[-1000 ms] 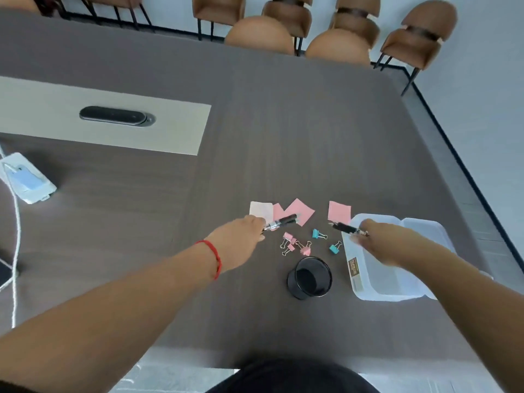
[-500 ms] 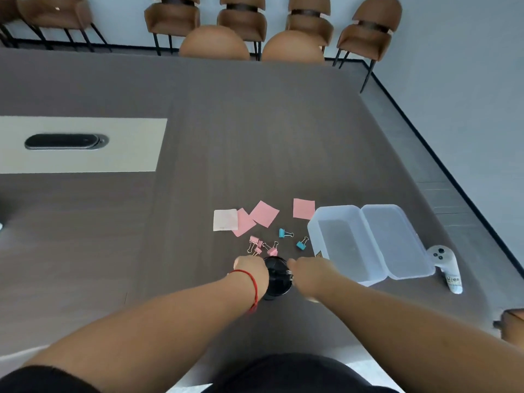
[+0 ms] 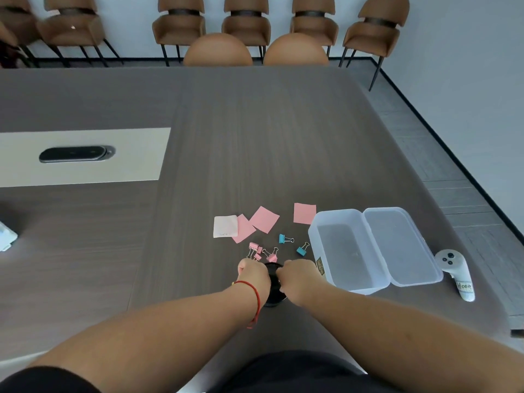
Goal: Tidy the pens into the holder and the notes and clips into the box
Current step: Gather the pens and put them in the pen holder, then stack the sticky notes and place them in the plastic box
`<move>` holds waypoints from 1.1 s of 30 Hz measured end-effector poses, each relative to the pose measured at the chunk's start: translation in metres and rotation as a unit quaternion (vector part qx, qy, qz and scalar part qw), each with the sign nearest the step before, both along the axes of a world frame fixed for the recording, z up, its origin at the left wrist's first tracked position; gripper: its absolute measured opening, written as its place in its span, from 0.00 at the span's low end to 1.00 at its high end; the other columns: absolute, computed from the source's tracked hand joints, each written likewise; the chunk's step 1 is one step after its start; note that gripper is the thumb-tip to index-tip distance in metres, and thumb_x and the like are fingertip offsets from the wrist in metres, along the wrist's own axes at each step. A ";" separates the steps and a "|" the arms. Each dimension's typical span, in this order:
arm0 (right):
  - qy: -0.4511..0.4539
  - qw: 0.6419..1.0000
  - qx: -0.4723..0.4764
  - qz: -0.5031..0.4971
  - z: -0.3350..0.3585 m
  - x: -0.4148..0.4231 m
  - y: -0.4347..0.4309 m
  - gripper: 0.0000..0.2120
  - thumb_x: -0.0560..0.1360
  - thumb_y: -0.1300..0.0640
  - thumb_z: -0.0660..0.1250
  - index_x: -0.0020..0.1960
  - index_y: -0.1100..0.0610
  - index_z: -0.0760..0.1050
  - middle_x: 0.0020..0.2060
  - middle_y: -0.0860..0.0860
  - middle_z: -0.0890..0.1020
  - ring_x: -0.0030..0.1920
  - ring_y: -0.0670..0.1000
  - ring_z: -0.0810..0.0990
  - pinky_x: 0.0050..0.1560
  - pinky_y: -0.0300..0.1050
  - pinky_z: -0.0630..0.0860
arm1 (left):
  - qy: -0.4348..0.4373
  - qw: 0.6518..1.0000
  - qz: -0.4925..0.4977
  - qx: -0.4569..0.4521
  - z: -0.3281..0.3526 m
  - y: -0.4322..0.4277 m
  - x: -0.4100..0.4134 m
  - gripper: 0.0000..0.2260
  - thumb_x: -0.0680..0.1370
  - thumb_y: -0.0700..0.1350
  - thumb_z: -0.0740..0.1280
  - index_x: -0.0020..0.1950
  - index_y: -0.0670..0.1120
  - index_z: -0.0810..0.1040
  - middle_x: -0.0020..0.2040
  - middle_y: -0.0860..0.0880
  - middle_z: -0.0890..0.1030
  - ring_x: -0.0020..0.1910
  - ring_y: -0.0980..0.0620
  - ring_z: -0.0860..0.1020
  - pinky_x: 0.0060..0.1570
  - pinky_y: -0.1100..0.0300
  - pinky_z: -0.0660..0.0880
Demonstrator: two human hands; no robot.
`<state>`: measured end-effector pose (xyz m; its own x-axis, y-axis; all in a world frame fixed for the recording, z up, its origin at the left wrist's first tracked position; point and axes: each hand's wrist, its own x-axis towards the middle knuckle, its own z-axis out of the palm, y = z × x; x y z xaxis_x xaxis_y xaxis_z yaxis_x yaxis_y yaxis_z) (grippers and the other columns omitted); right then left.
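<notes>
While both fists [image 3: 255, 275] sit over holder [image 3: 273, 287] | pens hidden

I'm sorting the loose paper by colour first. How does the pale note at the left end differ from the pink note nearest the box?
The pale note is whitish, while the pink note is plainly pink. The pale note overlaps another pink sheet at its right edge; the pink note lies alone, its corner close to the box. The pale note shows a faint mark near its lower edge; the pink note looks blank. Both are small squares lying flat on the table.
</notes>
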<state>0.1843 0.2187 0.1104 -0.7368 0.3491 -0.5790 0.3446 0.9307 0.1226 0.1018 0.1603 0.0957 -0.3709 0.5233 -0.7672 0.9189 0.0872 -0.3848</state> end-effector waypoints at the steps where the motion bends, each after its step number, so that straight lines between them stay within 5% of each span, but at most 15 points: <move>1: 0.006 1.000 -0.013 -0.003 0.000 0.002 0.003 0.14 0.78 0.51 0.60 0.59 0.57 0.76 0.49 0.55 0.78 0.44 0.57 0.79 0.38 0.49 0.72 | -0.005 1.000 0.006 0.008 0.001 -0.001 -0.002 0.16 0.76 0.45 0.62 0.63 0.48 0.76 0.53 0.50 0.76 0.46 0.47 0.73 0.36 0.58 0.66; 4: 0.046 0.998 -0.045 -0.012 0.005 0.007 0.011 0.22 0.77 0.41 0.57 0.63 0.54 0.72 0.48 0.55 0.76 0.45 0.56 0.78 0.42 0.51 0.75 | -0.028 0.998 0.015 0.056 0.008 -0.008 -0.012 0.25 0.72 0.62 0.66 0.61 0.48 0.75 0.56 0.48 0.78 0.53 0.47 0.78 0.44 0.53 0.69; 8: 0.163 0.981 -0.090 -0.060 0.015 0.016 0.033 0.25 0.76 0.36 0.54 0.66 0.48 0.68 0.57 0.53 0.77 0.55 0.58 0.79 0.51 0.53 0.76 | -0.068 0.973 0.107 0.191 0.034 -0.018 -0.036 0.37 0.66 0.75 0.56 0.58 0.47 0.76 0.54 0.47 0.80 0.54 0.45 0.78 0.48 0.52 0.71; 13: 0.214 0.958 -0.086 -0.172 0.008 0.014 0.075 0.19 0.79 0.44 0.54 0.66 0.50 0.67 0.59 0.52 0.78 0.55 0.57 0.80 0.52 0.52 0.78 | -0.123 0.939 0.253 0.200 0.039 -0.002 -0.085 0.33 0.74 0.69 0.50 0.59 0.43 0.73 0.57 0.44 0.76 0.55 0.43 0.75 0.54 0.51 0.72; 17: 0.162 0.962 -0.095 -0.199 -0.009 0.005 0.086 0.19 0.77 0.54 0.59 0.68 0.54 0.65 0.58 0.55 0.77 0.54 0.59 0.79 0.51 0.52 0.77 | -0.168 0.915 0.311 0.195 0.018 0.009 -0.107 0.24 0.80 0.56 0.56 0.69 0.43 0.67 0.67 0.41 0.73 0.62 0.42 0.73 0.59 0.53 0.70; 21: 0.111 0.963 -0.128 -0.210 -0.031 -0.009 0.087 0.23 0.76 0.59 0.62 0.70 0.57 0.63 0.58 0.56 0.75 0.56 0.59 0.78 0.52 0.50 0.76 | -0.181 0.892 0.364 0.197 -0.017 0.008 -0.112 0.25 0.77 0.50 0.63 0.71 0.42 0.62 0.66 0.41 0.72 0.61 0.41 0.75 0.57 0.53 0.73; 25: 0.133 0.937 -0.159 -0.280 -0.047 -0.034 0.101 0.24 0.76 0.60 0.65 0.70 0.58 0.64 0.61 0.57 0.74 0.58 0.57 0.77 0.57 0.48 0.76 | -0.136 0.819 0.479 0.286 -0.043 0.008 -0.120 0.24 0.75 0.46 0.67 0.66 0.38 0.64 0.64 0.36 0.70 0.59 0.38 0.76 0.57 0.50 0.75; 29: 0.174 0.918 -0.156 -0.321 -0.043 -0.068 0.134 0.15 0.77 0.65 0.58 0.61 0.60 0.75 0.65 0.58 0.71 0.62 0.58 0.71 0.54 0.46 0.70 | -0.086 0.716 0.586 0.370 -0.060 0.013 -0.144 0.21 0.74 0.45 0.68 0.62 0.36 0.68 0.63 0.36 0.71 0.60 0.35 0.74 0.57 0.45 0.75; 33: 0.176 0.903 -0.100 -0.378 -0.045 -0.098 0.197 0.22 0.73 0.67 0.59 0.67 0.59 0.68 0.63 0.59 0.72 0.61 0.63 0.74 0.58 0.51 0.74 | -0.079 0.616 0.680 0.388 -0.077 0.020 -0.168 0.25 0.72 0.49 0.70 0.62 0.36 0.69 0.62 0.36 0.73 0.58 0.35 0.76 0.55 0.43 0.76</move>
<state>0.0860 0.4155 0.0656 -0.4824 0.7439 -0.4624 0.8759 0.4038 -0.2642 -0.0662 0.1806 0.0191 -0.8245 0.0431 -0.5643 -0.1874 0.9200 0.3442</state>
